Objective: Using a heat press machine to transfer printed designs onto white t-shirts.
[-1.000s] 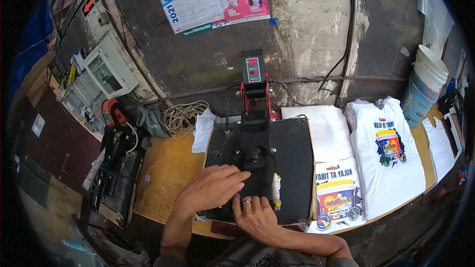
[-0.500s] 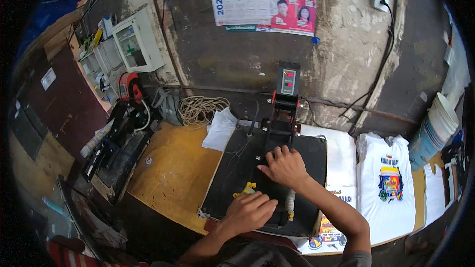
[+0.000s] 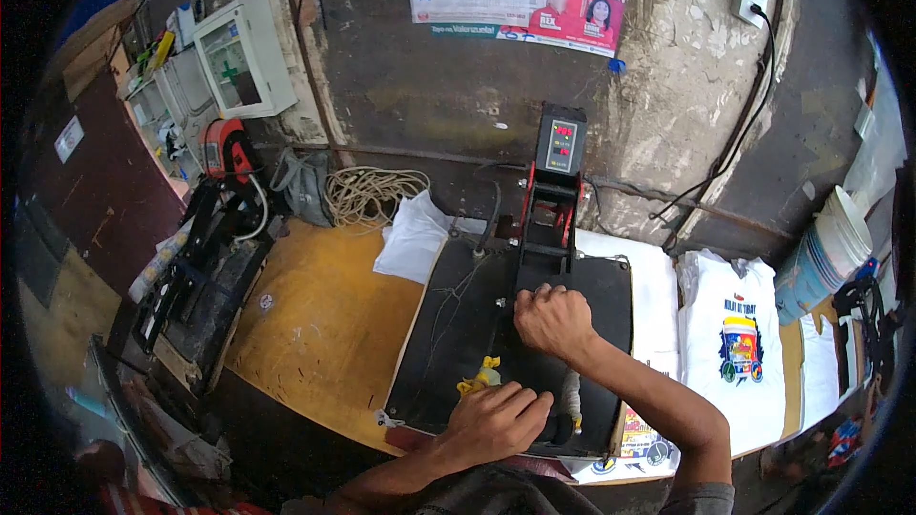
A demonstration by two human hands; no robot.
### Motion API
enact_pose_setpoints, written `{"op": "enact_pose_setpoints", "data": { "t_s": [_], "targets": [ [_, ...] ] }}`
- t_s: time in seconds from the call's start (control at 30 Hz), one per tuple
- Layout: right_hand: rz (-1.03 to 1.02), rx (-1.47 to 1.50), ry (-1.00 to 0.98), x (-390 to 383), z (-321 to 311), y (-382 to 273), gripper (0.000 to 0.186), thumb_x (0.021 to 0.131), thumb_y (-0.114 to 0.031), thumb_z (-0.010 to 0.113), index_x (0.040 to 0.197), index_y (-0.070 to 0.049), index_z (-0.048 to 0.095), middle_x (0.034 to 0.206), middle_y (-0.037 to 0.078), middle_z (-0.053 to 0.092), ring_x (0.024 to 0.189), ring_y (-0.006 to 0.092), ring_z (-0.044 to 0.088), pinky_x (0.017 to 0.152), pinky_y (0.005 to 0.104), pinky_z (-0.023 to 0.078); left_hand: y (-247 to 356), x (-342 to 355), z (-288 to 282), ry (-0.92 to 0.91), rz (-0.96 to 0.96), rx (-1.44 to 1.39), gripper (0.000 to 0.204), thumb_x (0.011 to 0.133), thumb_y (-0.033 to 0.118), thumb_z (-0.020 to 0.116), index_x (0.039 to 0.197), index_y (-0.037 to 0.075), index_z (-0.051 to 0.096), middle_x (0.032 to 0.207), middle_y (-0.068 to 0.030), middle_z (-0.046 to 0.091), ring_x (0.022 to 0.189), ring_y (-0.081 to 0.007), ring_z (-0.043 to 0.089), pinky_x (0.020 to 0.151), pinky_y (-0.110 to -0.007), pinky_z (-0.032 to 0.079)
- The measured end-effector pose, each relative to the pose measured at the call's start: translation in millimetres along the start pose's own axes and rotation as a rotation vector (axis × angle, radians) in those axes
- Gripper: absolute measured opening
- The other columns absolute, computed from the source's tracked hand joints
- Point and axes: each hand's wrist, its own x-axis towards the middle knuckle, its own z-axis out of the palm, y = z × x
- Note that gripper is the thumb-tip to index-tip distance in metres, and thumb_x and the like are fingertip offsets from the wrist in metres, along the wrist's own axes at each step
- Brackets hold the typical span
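Note:
A heat press with a broad black top plate (image 3: 429,324) stands before me, its control box (image 3: 560,143) with lit red digits at the back. My left hand (image 3: 503,420) is closed around the press handle at the front, whose bar it mostly hides. Yellow wrapping (image 3: 482,377) shows just beyond its knuckles. A white-wrapped grip (image 3: 572,396) lies to its right, uncovered. Farther back, my right hand (image 3: 555,326) is a closed fist on the black middle arm of the press. What its fingers hold is hidden.
White printed shirts (image 3: 735,324) lie to the right, beside stacked buckets (image 3: 822,257). On the left, a second press (image 3: 205,296) stands by the yellow wooden tabletop (image 3: 305,324). A coil of rope (image 3: 372,195) and a white cloth (image 3: 412,238) lie behind.
My right hand has curled from loosely spread fingers into a fist. The left hand has shifted slightly right and stays closed. The whole view has tilted a little.

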Motion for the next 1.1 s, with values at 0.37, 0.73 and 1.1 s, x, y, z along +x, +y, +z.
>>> {"op": "enact_pose_setpoints", "data": {
  "t_s": [0.37,0.73,1.1],
  "targets": [
    [0.08,-0.038,-0.098,2,-10,-7,0.029,0.092,-0.025,0.05,0.077,-0.001,0.059,0.066,0.014,0.062,0.056,0.0228,0.062,0.041,0.0329,0.047,-3,2,-1,0.024,0.112,-0.02,0.018,0.079,0.012,0.067,0.092,-0.002,0.065,0.071,-0.0065,0.058,0.066,-0.0182,0.06,0.056,-0.03,0.053],
    [0.706,0.728,0.108,-75,-88,-53,0.027,0.086,-0.018,0.064,0.107,0.0,0.062,0.087,0.013,0.057,0.082,0.0302,0.054,0.071,0.0374,0.045,-14,-1,-6,-0.031,0.082,-0.141,0.015,0.08,0.014,0.065,0.072,0.004,0.057,0.072,-0.0078,0.052,0.067,-0.0228,0.056,0.056,-0.034,0.048],
    [0.492,0.895,0.339,-123,-80,-65,0.023,0.083,-0.012,0.065,0.103,0.0,0.065,0.089,0.015,0.057,0.084,0.0307,0.053,0.073,0.0393,0.045,-2,2,-6,-0.088,-0.032,-0.085,0.01,0.077,0.012,0.064,0.074,0.004,0.058,0.071,-0.0085,0.052,0.067,-0.0264,0.056,0.057,-0.038,0.047]
  ]
}}
